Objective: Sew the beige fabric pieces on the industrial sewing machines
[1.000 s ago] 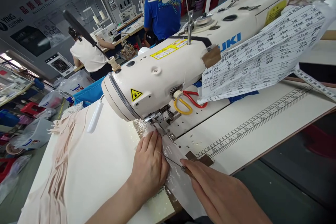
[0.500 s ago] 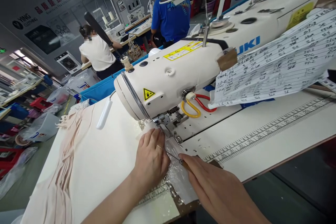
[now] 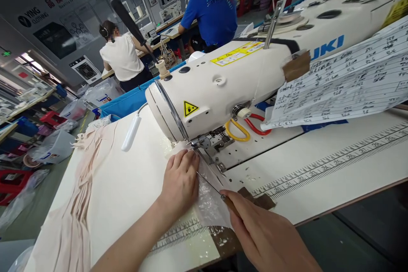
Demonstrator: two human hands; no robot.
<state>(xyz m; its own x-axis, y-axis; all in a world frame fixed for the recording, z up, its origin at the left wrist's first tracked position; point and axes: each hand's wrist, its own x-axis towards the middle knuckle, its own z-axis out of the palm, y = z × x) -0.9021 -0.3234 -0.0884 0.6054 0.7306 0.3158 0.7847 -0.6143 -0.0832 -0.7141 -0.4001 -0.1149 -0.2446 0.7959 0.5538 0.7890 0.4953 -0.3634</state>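
Observation:
A white sewing machine (image 3: pixel 204 89) leans across the middle of the view. My left hand (image 3: pixel 181 178) presses down beside its needle area with fingers close together, on pale fabric whose edge shows at the fingertips. My right hand (image 3: pixel 258 225) is closed round the wooden handle of a thin metal awl (image 3: pixel 208 183), whose tip reaches towards my left fingers. Between the hands lies a translucent plastic sheet (image 3: pixel 212 204). The needle itself is hidden.
Pale pink fabric strips (image 3: pixel 76 195) lie along the table's left side. Handwritten papers (image 3: pixel 344 85) hang over the machine at right. Yellow and red handles (image 3: pixel 237 131) are under the arm. Two people (image 3: pixel 123 59) sit at machines beyond.
The view has shifted, so the machine appears further right. The awl shows more of its shaft between my hands, and the plastic sheet lies differently, with its lower edge higher.

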